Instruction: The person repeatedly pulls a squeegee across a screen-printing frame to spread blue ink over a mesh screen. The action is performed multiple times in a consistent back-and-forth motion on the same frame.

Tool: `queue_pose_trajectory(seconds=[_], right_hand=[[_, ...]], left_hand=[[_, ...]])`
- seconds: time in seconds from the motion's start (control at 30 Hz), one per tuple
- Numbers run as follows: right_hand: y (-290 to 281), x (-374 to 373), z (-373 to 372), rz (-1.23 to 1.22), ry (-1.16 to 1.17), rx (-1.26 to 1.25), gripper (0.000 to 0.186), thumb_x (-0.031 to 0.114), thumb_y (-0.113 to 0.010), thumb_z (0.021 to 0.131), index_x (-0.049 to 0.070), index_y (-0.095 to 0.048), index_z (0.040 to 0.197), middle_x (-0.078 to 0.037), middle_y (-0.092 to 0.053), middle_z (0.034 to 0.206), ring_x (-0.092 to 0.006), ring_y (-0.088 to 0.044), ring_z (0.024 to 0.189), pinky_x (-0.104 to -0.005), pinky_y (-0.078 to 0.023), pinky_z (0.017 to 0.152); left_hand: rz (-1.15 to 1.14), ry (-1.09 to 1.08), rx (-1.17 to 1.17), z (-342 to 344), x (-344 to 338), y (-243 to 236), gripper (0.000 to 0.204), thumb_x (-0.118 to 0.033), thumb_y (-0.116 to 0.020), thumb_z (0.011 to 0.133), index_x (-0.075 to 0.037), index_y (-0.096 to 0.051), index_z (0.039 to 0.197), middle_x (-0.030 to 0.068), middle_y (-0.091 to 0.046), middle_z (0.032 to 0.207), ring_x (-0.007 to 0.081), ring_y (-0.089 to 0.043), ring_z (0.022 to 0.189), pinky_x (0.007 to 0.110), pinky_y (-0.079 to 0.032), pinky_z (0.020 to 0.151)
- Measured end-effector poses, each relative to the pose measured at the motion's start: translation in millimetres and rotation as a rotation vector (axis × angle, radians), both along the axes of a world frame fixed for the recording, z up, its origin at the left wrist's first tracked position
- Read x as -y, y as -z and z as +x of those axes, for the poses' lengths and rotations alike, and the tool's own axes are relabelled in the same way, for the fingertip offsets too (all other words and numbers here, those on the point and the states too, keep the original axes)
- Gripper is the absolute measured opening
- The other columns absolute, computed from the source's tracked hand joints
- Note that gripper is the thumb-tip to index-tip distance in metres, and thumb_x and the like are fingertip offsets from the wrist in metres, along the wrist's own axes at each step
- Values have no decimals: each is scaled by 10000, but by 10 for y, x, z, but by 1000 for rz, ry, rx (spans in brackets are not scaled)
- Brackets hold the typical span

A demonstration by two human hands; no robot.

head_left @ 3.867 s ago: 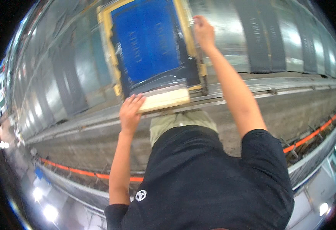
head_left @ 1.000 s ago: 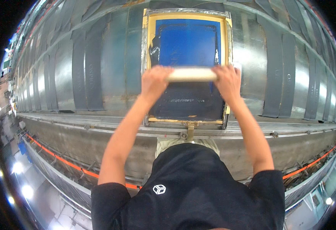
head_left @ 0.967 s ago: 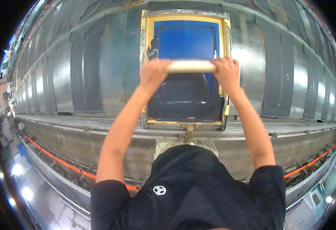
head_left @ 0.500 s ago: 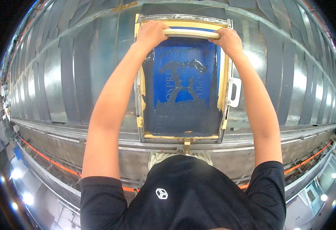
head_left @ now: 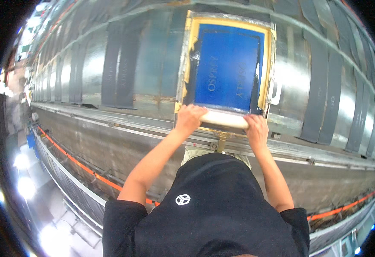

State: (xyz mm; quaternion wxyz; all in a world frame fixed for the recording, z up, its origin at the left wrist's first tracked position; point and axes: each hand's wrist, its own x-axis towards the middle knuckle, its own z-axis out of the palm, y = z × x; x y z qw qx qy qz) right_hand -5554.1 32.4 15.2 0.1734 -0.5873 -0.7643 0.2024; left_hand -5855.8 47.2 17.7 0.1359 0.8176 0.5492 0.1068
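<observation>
A screen-printing frame (head_left: 182,77) with a blue mesh (head_left: 228,70) lies on the long metal table. Dark ink rims the mesh, and yellow tape borders it. My left hand (head_left: 189,118) and my right hand (head_left: 257,128) grip the two ends of a pale squeegee (head_left: 224,119) at the near end of the frame. Fingers of both hands are closed over its handle. The squeegee's lower edge and most of the ink near it are hidden. Pale lettering shows through the blue mesh. A white handle (head_left: 275,92) stands out from the frame's right side.
Dark strips of fabric (head_left: 121,73) lie across the metal table (head_left: 157,64) on both sides. A metal rail (head_left: 153,128) runs along its near edge, with a brass-coloured bracket (head_left: 222,141) at the frame's front. An orange cable or pipe (head_left: 84,169) runs below the table edge.
Both hands have drawn the squeegee from the frame's far end to its near end. Dark ink that covered parts of the blue mesh has been wiped off toward me. The view has shifted and tilted.
</observation>
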Motion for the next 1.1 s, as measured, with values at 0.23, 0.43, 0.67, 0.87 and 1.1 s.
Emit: queue_pose_trajectory(seconds=[0.23,0.43,0.67,0.87,1.1], right_hand=[[534,-724,933,113,355,-292,655,361,-834,808,5,-604,1308,-168,-619,1152,-278,-575,1002,-392,-480,890],[950,-1707,658,-199,512,-628,361,264,-613,993,34,-621,1271,-114,-645,915,-241,-573,801,-386,-481,785],[240,-1833,-21,206,480,-380,280,212,-595,993,-5,-686,1146,-130,-709,1095,-256,-652,1011,-371,-486,931],[424,-1633,-2334,56,460,-524,234,186,-592,983,25,-681,1127,-143,-696,1128,-274,-640,1058,-389,-467,953],[590,-1396,-3929,113,519,-640,156,171,-590,1012,48,-663,1077,34,-496,664,-61,-457,582,-269,-369,526]], left_hand=[[-52,-29,71,-16,366,169,301,-111,-684,713,-226,-760,981,-15,-728,941,227,-679,905,402,-519,766],[-76,-87,-3,-102,439,233,340,-155,-744,702,-271,-748,1022,-93,-707,1045,157,-616,1004,381,-427,797],[-122,-116,74,-722,584,-218,429,-160,-739,709,-276,-726,1123,-96,-703,1139,170,-628,1074,383,-473,847],[-127,-181,13,-2772,646,-112,425,-197,-758,724,-270,-733,1142,-81,-710,1190,171,-624,1101,373,-472,881],[-218,-168,48,-4428,554,-249,441,-147,-751,711,-236,-749,1143,-75,-706,1220,172,-603,1119,363,-439,890]])
